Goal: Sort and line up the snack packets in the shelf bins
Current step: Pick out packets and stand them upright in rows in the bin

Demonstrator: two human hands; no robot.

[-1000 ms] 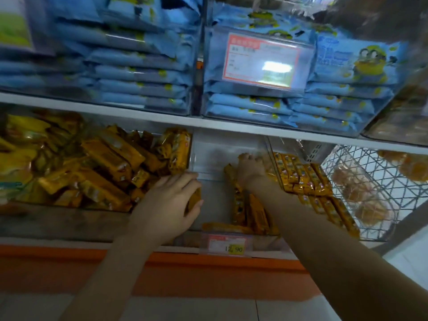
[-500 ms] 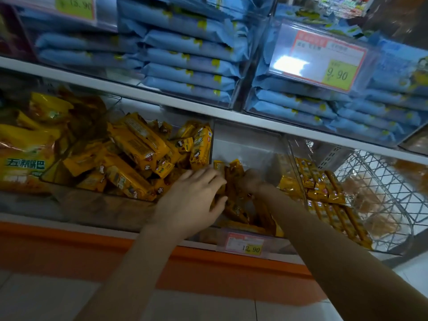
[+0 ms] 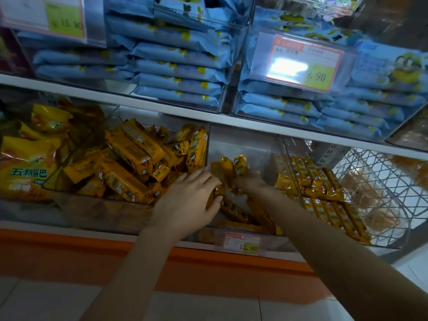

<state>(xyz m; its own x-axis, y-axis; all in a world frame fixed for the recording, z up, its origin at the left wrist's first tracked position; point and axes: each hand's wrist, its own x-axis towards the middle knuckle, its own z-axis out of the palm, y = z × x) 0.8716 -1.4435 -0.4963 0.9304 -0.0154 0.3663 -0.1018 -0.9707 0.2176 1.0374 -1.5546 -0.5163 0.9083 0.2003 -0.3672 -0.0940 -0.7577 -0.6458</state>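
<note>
Two hands work inside the middle bin (image 3: 244, 144), just behind the price tag (image 3: 242, 243); the left hand (image 3: 190, 200), fingers nearly straight, pinches a flat packet (image 3: 217, 193) against its thumb; the right hand (image 3: 249, 181) is wrapped round a bundle of packets (image 3: 229, 166) standing on end, its fingertips hidden; I'd tap that bundle's ends level against the left palm, then lay it parallel to the tidy rows (image 3: 324, 188) in the right bin; further left, a jumbled heap (image 3: 129, 163) awaits sorting; blue packs (image 3: 178, 66) are stacked on the shelf above.
</note>
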